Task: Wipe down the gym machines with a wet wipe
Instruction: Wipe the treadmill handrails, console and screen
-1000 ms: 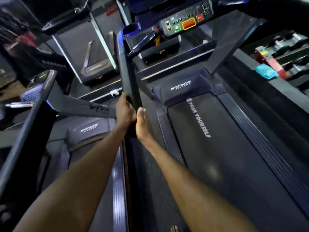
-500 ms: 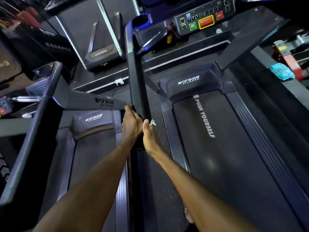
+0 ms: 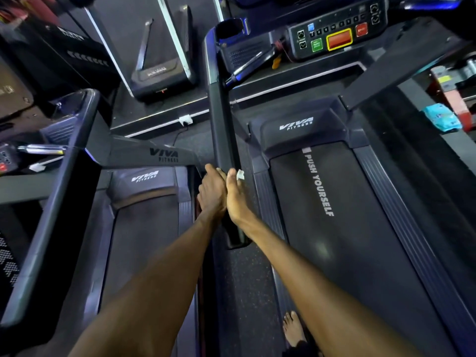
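A black treadmill handrail (image 3: 221, 124) runs from the console down the middle of the view. My left hand (image 3: 211, 191) grips the rail from its left side. My right hand (image 3: 235, 197) wraps the rail from the right, touching the left hand. A scrap of white wet wipe (image 3: 240, 174) pokes out past my right fingers against the rail. The rest of the wipe is hidden under the hand. The treadmill belt (image 3: 322, 202) with "PUSH YOURSELF" lies to the right.
The console (image 3: 337, 34) with coloured buttons is at the top. A second treadmill (image 3: 144, 202) and its handrail (image 3: 51, 202) stand on the left. A blue wipes pack (image 3: 441, 121) lies on a ledge at far right. My bare foot (image 3: 293, 331) shows on the floor below.
Both hands have slid along the handrail towards its lower end, staying together. The white wipe edge now shows beside my right fingers; it was hidden one second ago.
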`<state>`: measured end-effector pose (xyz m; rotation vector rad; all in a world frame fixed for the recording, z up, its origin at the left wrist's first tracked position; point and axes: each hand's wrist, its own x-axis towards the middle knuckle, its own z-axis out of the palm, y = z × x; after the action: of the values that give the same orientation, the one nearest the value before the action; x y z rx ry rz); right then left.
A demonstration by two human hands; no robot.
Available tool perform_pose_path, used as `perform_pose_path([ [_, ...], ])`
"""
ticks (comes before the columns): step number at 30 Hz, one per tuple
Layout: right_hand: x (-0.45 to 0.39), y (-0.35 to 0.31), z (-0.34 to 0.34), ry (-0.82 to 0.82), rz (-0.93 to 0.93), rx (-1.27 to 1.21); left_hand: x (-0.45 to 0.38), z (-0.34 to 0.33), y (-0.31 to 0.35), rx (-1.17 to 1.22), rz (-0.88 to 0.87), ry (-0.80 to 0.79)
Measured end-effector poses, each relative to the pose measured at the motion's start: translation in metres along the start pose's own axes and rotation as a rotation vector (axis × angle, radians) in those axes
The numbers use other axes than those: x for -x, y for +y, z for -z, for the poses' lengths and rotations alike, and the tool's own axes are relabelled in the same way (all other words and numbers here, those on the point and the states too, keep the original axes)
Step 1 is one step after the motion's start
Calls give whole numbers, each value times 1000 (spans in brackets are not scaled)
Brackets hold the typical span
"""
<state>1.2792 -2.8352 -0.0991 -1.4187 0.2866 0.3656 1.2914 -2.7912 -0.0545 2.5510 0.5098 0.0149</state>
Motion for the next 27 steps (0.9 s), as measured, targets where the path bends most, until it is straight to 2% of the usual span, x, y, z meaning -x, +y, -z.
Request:
perform_pose_path([
  [2, -26, -11, -3, -2, 23, -15, 0, 0, 1, 10, 4, -11],
  [5, -18, -39, 14, -12, 2, 8, 4, 1, 5, 9, 6, 23],
  [9, 7, -2, 19, -71, -13, 18, 4, 2, 9, 11, 47, 12],
  [11, -6, 11, 10, -126, 52, 73, -10, 3, 8, 28, 121, -47],
  [14, -52, -6, -3, -51, 72, 89, -38, -5, 2, 55, 159, -132],
  [18, -52, -39, 14, -10, 25, 74, -44, -9, 11, 127, 274, -92],
  [20, -44, -18, 15, -2, -10, 53, -46, -8, 19, 177, 325, -68],
  [23, -50, 5, -3, -105, -1, 133, -54, -11, 16, 282, 312, -93],
  [27, -79, -58, -1, -53, 16, 138, -63, -10, 23, 363, 308, -121],
])
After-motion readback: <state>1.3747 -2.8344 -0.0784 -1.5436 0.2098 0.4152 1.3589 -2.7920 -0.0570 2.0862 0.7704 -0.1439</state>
